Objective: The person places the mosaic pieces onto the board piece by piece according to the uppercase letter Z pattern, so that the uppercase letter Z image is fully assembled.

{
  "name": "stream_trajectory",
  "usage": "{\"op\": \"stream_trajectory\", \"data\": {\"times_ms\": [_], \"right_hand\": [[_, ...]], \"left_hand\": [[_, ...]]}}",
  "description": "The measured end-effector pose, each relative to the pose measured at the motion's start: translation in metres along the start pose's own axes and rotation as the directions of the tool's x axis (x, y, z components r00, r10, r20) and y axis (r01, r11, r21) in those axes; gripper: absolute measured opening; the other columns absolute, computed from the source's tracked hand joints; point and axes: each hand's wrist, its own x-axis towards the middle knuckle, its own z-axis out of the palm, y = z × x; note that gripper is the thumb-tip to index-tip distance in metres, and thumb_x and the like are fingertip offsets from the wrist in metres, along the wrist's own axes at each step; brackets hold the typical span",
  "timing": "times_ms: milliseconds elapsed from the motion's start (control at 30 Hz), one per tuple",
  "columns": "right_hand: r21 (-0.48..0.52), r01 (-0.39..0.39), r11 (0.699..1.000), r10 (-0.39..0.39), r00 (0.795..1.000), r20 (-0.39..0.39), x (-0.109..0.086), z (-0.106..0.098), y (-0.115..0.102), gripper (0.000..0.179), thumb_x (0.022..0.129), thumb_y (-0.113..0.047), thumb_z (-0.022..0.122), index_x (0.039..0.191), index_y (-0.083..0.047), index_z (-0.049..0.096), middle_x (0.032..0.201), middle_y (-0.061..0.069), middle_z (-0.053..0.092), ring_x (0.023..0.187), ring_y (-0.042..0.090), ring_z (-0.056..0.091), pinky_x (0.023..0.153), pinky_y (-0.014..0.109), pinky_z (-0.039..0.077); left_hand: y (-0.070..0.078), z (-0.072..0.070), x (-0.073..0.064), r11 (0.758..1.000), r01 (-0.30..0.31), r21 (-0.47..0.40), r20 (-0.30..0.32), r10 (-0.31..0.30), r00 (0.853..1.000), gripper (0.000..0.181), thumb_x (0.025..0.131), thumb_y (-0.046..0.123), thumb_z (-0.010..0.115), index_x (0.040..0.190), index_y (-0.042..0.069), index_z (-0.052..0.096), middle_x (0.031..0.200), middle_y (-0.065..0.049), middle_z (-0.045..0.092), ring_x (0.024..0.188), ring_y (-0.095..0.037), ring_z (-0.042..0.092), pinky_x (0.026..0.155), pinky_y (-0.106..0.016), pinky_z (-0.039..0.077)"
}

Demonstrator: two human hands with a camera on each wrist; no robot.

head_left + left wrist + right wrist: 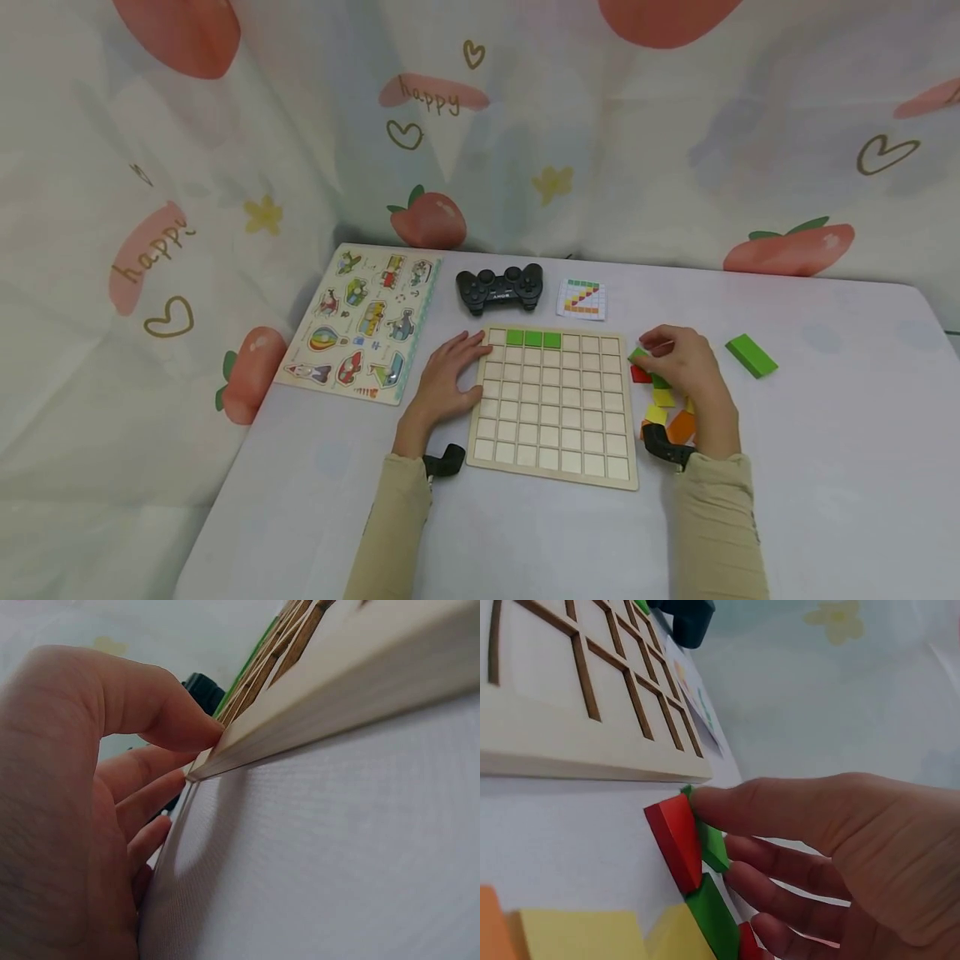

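A wooden grid board (551,387) lies flat on the table, with several green tiles (533,339) in its top row. My left hand (447,379) rests at the board's left edge; in the left wrist view its thumb (184,724) touches the frame and the other fingers are spread loosely. To the right of the board, my right hand (686,362) pinches a green tile (712,844) between thumb and fingers. Right beside that tile stands a tilted red tile (676,840), and another green tile (714,915) leans below it. Yellow tiles (663,398) and orange tiles (681,427) lie under the right wrist.
Behind the board sit a black game controller (500,289) and a small pattern card (581,300) with a coloured grid. A picture puzzle board (360,325) lies at the left. One green block (752,356) is at the far right. Patterned cloth (525,125) hangs behind the table.
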Motion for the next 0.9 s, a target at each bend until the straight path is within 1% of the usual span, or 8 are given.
{"op": "stream_trajectory", "data": {"times_ms": [67, 167, 367, 467, 567, 700, 800, 900], "right_hand": [[-0.012, 0.006, 1.000, -0.007, 0.999, -0.037, 0.001, 0.001, 0.000, 0.042, 0.087, -0.021, 0.073, 0.119, 0.005, 0.062, 0.111, 0.026, 0.063, 0.101, 0.039, 0.057, 0.088, 0.053, 0.050], [-0.024, 0.003, 1.000, -0.005, 0.998, -0.065, 0.000, 0.002, 0.000, 0.044, 0.086, -0.021, 0.074, 0.120, 0.005, 0.061, 0.112, 0.025, 0.063, 0.101, 0.039, 0.055, 0.088, 0.053, 0.049], [-0.005, -0.006, 1.000, 0.006, 0.999, -0.032, 0.000, 0.001, 0.000, 0.043, 0.085, -0.017, 0.074, 0.120, 0.004, 0.061, 0.111, 0.025, 0.061, 0.100, 0.038, 0.054, 0.086, 0.051, 0.049], [0.011, 0.011, 1.000, -0.011, 0.999, -0.045, 0.001, 0.003, 0.000, 0.042, 0.086, -0.015, 0.073, 0.121, 0.004, 0.061, 0.112, 0.026, 0.061, 0.101, 0.039, 0.054, 0.087, 0.052, 0.049], [0.035, 0.057, 0.998, -0.054, 0.995, -0.089, 0.002, 0.006, -0.002, 0.042, 0.085, -0.013, 0.073, 0.121, 0.004, 0.061, 0.113, 0.026, 0.062, 0.104, 0.040, 0.055, 0.089, 0.055, 0.048], [0.077, 0.152, 0.985, -0.140, 0.980, -0.144, 0.005, 0.015, -0.012, 0.039, 0.086, -0.010, 0.071, 0.121, 0.005, 0.062, 0.114, 0.027, 0.062, 0.106, 0.042, 0.057, 0.090, 0.056, 0.047], [0.092, 0.207, 0.974, -0.192, 0.970, -0.149, 0.010, 0.028, -0.024, 0.037, 0.086, -0.008, 0.070, 0.120, 0.004, 0.062, 0.115, 0.025, 0.062, 0.107, 0.040, 0.057, 0.092, 0.054, 0.046], [0.086, 0.249, 0.965, -0.237, 0.963, -0.126, 0.014, 0.044, -0.037, 0.033, 0.087, -0.009, 0.069, 0.118, 0.002, 0.064, 0.115, 0.021, 0.062, 0.107, 0.038, 0.057, 0.093, 0.053, 0.045]], "left_hand": [[0.000, 0.000, 0.001, 1.000, -0.003, 0.005, -0.001, 0.003, 1.000, 0.065, 0.076, 0.025, 0.060, 0.140, 0.022, 0.055, 0.157, 0.008, 0.035, 0.147, -0.015, 0.022, 0.120, -0.042, 0.017], [0.000, 0.000, 0.001, 1.000, -0.009, 0.003, -0.005, 0.009, 1.000, 0.065, 0.076, 0.025, 0.060, 0.140, 0.021, 0.055, 0.157, 0.007, 0.036, 0.147, -0.016, 0.023, 0.120, -0.042, 0.017], [0.001, 0.000, 0.002, 1.000, -0.008, 0.000, -0.004, 0.008, 1.000, 0.064, 0.076, 0.025, 0.060, 0.140, 0.021, 0.056, 0.157, 0.007, 0.036, 0.147, -0.017, 0.023, 0.120, -0.043, 0.018], [0.001, 0.000, 0.002, 1.000, -0.009, -0.004, -0.010, 0.009, 1.000, 0.064, 0.076, 0.025, 0.060, 0.140, 0.021, 0.056, 0.157, 0.006, 0.037, 0.147, -0.017, 0.024, 0.119, -0.044, 0.018], [0.001, 0.000, 0.002, 1.000, -0.015, -0.013, -0.017, 0.015, 1.000, 0.064, 0.075, 0.024, 0.061, 0.139, 0.020, 0.057, 0.156, 0.005, 0.038, 0.147, -0.019, 0.025, 0.119, -0.045, 0.019], [0.001, 0.000, 0.002, 1.000, -0.015, -0.011, -0.011, 0.014, 1.000, 0.064, 0.075, 0.024, 0.061, 0.139, 0.020, 0.056, 0.157, 0.006, 0.037, 0.147, -0.018, 0.024, 0.119, -0.045, 0.019], [0.001, -0.001, 0.002, 1.000, -0.012, -0.005, -0.006, 0.012, 1.000, 0.064, 0.075, 0.025, 0.060, 0.140, 0.021, 0.056, 0.157, 0.006, 0.036, 0.147, -0.018, 0.024, 0.119, -0.044, 0.019], [0.002, -0.001, 0.001, 1.000, -0.011, -0.012, -0.012, 0.011, 1.000, 0.065, 0.075, 0.024, 0.060, 0.139, 0.020, 0.056, 0.157, 0.005, 0.037, 0.147, -0.019, 0.024, 0.119, -0.045, 0.019]]}}
